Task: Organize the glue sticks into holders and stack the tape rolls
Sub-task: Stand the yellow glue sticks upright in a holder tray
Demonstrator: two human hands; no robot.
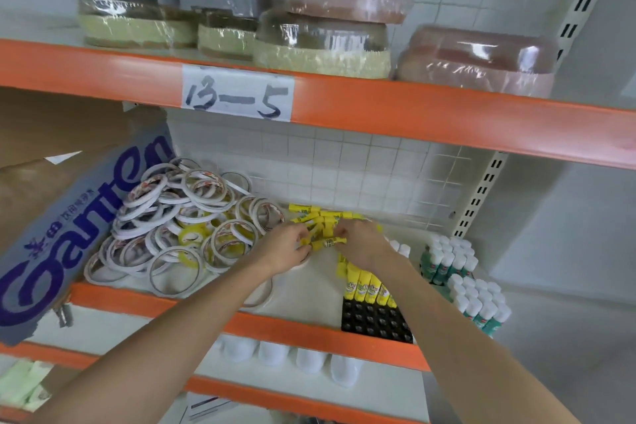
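Several loose yellow glue sticks (320, 218) lie in a heap at the back of the middle shelf. My left hand (287, 246) and my right hand (361, 241) both reach into the heap. Between them they pinch one yellow glue stick (327, 243) lying sideways, left fingers on one end and right fingers on the other. A black holder (375, 320) at the shelf's front has a row of yellow glue sticks (368, 287) standing in it. A loose pile of white tape rolls (182, 217) fills the shelf's left part.
Green-and-white glue sticks (461, 279) stand packed at the right. A grey "Ganten" box (69, 241) leans at the left. Orange shelf beams (378, 103) run above and below, wrapped packs sit on the top shelf, and white tubs (309, 358) sit on the lower one.
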